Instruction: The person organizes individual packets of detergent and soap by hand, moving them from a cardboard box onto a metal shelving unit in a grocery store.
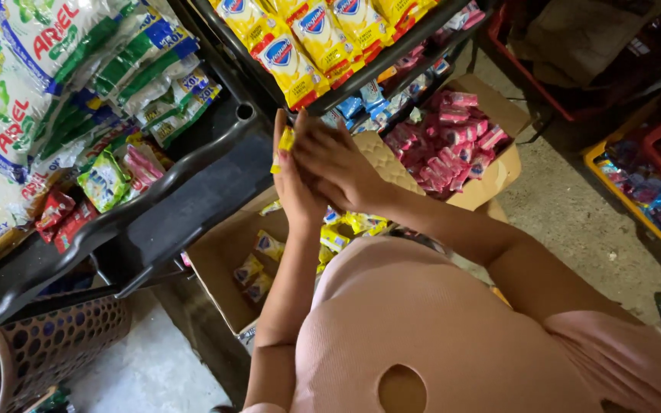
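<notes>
sachets in box, box below shelf — basket left

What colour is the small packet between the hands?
Yellow; the small packet shows in the head view, pressed between both hands.

The person wears a sleeveless, ribbed pink top with a keyhole cut-out.

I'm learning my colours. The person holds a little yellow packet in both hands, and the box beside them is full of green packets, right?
Not quite. The head view shows the hands holding a yellow packet, but the box holds pink packets, not green.
</notes>
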